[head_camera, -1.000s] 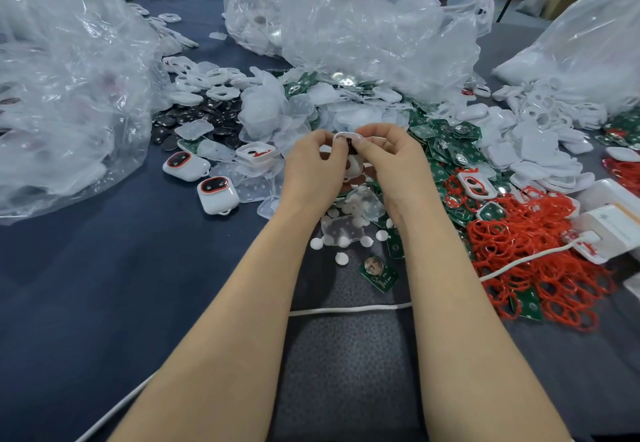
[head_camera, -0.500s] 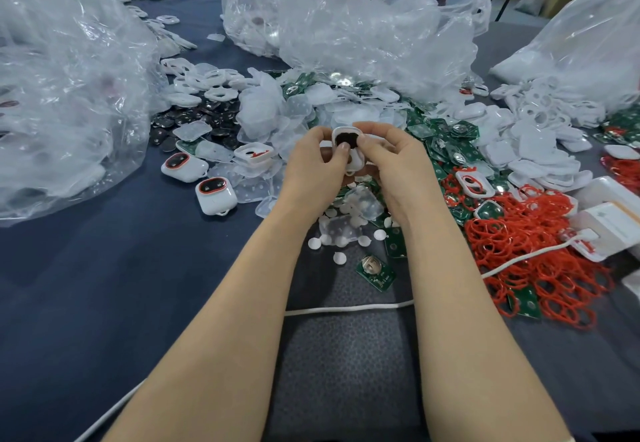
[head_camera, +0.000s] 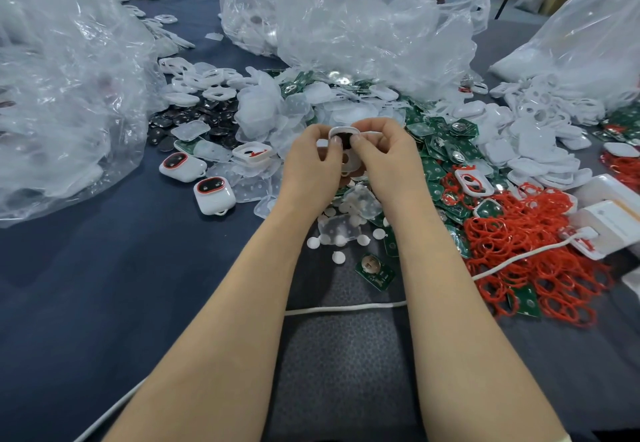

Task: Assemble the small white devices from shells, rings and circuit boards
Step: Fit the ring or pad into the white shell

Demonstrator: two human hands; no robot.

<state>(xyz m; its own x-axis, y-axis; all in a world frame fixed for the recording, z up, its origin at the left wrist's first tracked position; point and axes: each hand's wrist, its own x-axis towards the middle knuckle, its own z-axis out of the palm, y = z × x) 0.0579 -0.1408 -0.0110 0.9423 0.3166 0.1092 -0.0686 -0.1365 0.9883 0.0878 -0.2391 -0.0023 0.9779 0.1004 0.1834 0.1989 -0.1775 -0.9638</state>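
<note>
Above the table's middle, my left hand (head_camera: 311, 164) and my right hand (head_camera: 384, 161) both grip one small white shell (head_camera: 341, 132) with a dark round piece in its opening; both thumbs press on its face. Most of the shell is hidden behind my fingers. Two assembled white devices with red rings (head_camera: 213, 194) (head_camera: 181, 164) lie to the left. A heap of red rings (head_camera: 526, 261) lies to the right. Green circuit boards (head_camera: 436, 164) spread beside my right hand. White shells (head_camera: 533, 144) pile up at the right.
Big clear plastic bags stand at the left (head_camera: 65, 95), back (head_camera: 346, 26) and right (head_camera: 588, 33). Dark round discs (head_camera: 194, 119) and clear pads (head_camera: 256, 112) lie behind the devices. A white cable (head_camera: 346, 308) crosses the dark blue cloth to a white box (head_camera: 609, 220).
The shell has tipped up in my fingers, showing its dark opening, and both thumbs have come together on its face. Both hands stay in the same place.
</note>
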